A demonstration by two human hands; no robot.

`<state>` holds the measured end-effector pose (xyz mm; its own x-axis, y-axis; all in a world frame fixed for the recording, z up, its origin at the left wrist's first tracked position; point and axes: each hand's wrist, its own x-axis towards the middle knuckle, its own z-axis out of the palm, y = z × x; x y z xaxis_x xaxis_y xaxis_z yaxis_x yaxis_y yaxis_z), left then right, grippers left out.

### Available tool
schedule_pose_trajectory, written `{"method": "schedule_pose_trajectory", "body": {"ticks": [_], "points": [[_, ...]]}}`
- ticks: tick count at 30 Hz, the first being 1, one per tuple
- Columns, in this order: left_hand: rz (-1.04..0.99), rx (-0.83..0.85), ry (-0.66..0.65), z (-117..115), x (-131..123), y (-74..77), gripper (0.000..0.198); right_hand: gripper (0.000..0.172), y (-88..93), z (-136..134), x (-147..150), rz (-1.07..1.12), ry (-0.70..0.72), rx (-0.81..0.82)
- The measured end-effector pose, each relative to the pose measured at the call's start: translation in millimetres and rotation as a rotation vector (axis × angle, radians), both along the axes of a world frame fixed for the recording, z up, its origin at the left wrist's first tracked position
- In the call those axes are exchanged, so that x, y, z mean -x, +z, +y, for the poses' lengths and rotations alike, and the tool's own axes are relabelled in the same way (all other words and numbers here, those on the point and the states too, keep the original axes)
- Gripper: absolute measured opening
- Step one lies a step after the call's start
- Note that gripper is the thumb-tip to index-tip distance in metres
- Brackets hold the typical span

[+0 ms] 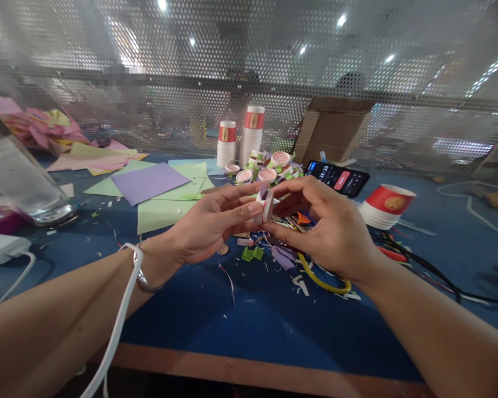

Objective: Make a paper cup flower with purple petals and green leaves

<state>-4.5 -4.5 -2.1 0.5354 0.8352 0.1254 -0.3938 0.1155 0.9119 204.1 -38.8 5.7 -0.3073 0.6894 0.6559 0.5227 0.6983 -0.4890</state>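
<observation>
Between my two hands, above the middle of the table, is a small round white paper cup base (267,209) with a bit of purple paper at its top. My left hand (211,221) pinches it from the left with thumb and fingers. From the other side, the fingertips and thumb of my right hand (332,229) close on its edge. Just behind, similar cup bases (281,158) with pink printed faces and green paper tabs lie heaped. Purple paper scraps (284,257) and green scraps (253,254) lie below my hands, near a curved yellow handle-like loop (323,282).
Stacked paper cups (252,132) stand at the back; another stack (388,204) tilts at right. A lit phone (338,178) leans before a cardboard box (332,130). Coloured sheets (151,182) and a glass (20,171) are at left. A white cable (120,315) crosses my left wrist.
</observation>
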Motion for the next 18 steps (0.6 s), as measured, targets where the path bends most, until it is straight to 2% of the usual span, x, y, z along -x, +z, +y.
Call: {"method": "schedule_pose_trajectory", "body": {"ticks": [7, 18], "points": [[0.067, 0.023, 0.001, 2.6, 1.7, -2.3, 0.038, 0.037, -2.0, 1.3, -1.0, 0.002, 0.000, 0.026], [0.082, -0.182, -0.105, 8.7, 5.9, -2.3, 0.046, 0.041, -3.0, 0.7, 0.0, 0.056, -0.002, 0.019]]}}
